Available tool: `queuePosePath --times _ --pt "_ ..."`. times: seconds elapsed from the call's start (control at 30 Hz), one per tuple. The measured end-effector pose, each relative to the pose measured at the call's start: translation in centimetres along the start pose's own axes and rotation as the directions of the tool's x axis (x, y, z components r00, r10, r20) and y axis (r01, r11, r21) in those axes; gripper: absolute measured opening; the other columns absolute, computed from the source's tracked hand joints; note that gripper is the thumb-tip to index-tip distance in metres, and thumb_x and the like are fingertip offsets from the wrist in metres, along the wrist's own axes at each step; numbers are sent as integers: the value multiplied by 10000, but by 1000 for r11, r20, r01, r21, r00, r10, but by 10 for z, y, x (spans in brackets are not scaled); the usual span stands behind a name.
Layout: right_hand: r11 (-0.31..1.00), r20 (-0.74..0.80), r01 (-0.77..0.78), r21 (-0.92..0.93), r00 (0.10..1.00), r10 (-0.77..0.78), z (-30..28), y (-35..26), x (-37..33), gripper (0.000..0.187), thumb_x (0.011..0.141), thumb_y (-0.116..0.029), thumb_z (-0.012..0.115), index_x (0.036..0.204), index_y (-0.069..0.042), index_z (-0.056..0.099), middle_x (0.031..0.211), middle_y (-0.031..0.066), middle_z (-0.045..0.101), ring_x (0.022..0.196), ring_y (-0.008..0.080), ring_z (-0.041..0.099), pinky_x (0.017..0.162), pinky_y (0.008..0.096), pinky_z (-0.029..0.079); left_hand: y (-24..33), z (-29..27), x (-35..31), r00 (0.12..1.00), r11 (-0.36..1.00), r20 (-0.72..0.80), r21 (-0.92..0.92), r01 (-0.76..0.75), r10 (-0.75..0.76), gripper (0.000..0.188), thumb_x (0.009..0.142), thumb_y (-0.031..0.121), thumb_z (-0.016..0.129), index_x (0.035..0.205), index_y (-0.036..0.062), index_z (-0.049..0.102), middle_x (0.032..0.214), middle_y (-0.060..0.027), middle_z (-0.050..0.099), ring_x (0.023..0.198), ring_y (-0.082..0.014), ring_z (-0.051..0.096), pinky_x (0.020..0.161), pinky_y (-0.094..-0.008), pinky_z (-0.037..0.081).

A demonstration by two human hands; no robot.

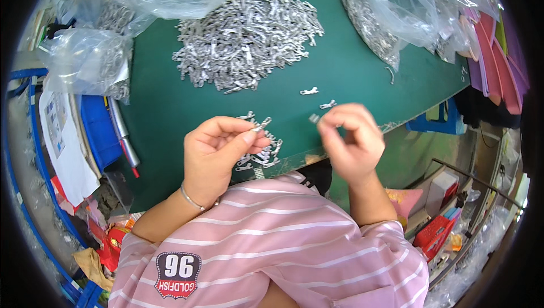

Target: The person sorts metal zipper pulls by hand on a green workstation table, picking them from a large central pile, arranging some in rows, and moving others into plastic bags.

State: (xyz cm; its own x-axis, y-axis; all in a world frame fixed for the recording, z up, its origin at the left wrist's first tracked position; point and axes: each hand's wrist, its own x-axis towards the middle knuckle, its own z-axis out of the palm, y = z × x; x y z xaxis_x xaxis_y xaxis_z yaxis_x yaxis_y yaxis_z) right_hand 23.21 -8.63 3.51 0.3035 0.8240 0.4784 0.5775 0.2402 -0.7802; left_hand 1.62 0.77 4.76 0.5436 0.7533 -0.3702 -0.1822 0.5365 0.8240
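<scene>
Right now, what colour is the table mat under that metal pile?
Dark green mat, clearest in the head view.

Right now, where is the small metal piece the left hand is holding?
In the head view, the small metal piece is pinched at the left hand's fingertips, left of centre, just above the small pile of metal pieces on the green table.

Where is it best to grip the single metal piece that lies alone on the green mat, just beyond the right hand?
Probably pinch the metal piece across its narrow middle, coming straight down from above. It lies flat on the green mat, apart from the others, so nothing blocks the fingertips on either side.
</scene>
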Motion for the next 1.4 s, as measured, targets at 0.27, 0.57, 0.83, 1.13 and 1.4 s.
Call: queuePosePath --times 0.27,0.57,0.83,1.13,1.4 --pt "882 108 -8 -470 992 67 -43 34 -15 158 793 52 714 940 -6 709 873 122 641 789 304 634 681 384 534 -2 7 1 1000 994 -18 111 13 -12 88 944 9 629 1013 -42 650 950 -158 729 826 -216 740 738 -311 616" --pt "898 -84 -325 -298 946 315 -52 40 -12 135 825 55 695 952 11 680 930 137 686 790 279 661 728 343 533 -2 10 1 1000 992 12 125 14 -16 102 939 19 643 1020 -42 650 943 -157 731 822 -222 741 739 -323 620" --pt "906 18 -341 -253 934 357 -51 40 -10 152 770 63 725 895 -7 672 881 126 670 822 311 648 745 382 523 0 14 2 999 991 14 134 32 -35 102 936 9 644 1021 -46 650 937 -166 729 819 -227 742 740 -322 620" --pt "952 43 -152 -267 985 170 -40 34 8 126 805 79 684 903 0 683 887 139 656 837 297 647 741 353 528 -2 14 1 1000 990 25 142 8 -12 91 932 -18 654 1018 -49 657 932 -162 729 821 -224 741 742 -318 615" --pt "873 254 -264 410 952 169 20 -4 0 263 816 136 716 1051 50 636 1040 153 665 926 209 663 784 305 554 -3 10 -1 995 994 103 105 -13 2 137 939 -63 639 1074 -79 659 1012 -149 718 933 -201 731 820 -279 604"
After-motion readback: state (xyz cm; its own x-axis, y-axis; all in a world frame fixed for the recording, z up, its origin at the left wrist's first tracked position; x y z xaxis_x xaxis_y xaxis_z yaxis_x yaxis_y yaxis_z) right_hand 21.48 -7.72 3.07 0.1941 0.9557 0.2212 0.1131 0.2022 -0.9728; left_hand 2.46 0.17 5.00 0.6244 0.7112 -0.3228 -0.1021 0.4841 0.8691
